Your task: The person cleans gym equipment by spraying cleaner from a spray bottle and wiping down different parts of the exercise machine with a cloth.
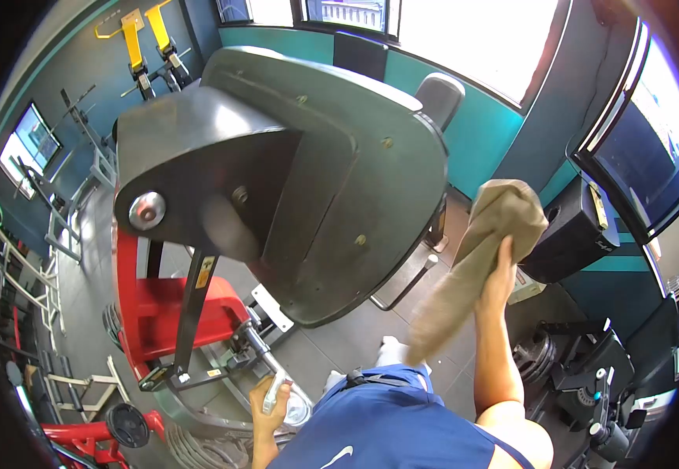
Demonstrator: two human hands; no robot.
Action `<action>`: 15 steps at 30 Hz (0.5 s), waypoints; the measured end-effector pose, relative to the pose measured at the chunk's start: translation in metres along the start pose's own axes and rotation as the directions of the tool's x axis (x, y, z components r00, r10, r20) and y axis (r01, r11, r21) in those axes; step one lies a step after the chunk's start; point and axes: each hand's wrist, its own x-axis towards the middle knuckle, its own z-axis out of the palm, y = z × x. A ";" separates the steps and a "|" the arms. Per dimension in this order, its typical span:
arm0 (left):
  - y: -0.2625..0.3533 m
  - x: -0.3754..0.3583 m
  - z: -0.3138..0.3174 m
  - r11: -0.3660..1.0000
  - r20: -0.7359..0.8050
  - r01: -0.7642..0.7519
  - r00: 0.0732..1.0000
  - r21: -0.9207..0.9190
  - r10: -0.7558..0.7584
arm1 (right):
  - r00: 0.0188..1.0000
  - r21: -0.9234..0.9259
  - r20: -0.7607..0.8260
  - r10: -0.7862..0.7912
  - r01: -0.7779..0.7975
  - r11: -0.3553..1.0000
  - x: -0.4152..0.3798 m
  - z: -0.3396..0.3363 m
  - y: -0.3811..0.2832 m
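Note:
A brown cloth (484, 258) hangs from my right hand (499, 275), whose fingers are closed on it; its lower end is blurred. My left hand (270, 402) is wrapped round a spray bottle (275, 391), low and left of my body. In front of me stands a large black padded plate (355, 180), seen from its underside, joined to a dark metal housing (191, 156) with a round bolt. The cloth is to the right of the plate, apart from it. Below the housing is a red machine frame (175, 313).
A black speaker (574, 230) stands at the right near the windows. Weight machines (601, 375) are at the lower right. Racks (19, 266) line the left side, and a red bar with a black plate (128, 424) is at the lower left.

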 end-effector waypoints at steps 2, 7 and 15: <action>0.008 0.008 0.014 0.999 0.002 0.048 0.999 0.017 -0.048 | 0.910 0.266 0.404 0.089 -0.210 0.941 0.052 0.010 -0.004; 0.067 0.035 0.066 0.997 -0.004 0.074 0.997 -0.011 -0.074 | 0.803 -0.090 0.497 0.328 -0.328 0.940 0.086 0.109 0.010; 0.102 0.018 0.189 0.980 -0.450 0.174 0.870 -0.101 -0.201 | 0.291 -0.367 0.681 0.672 -0.659 0.657 0.033 0.038 0.109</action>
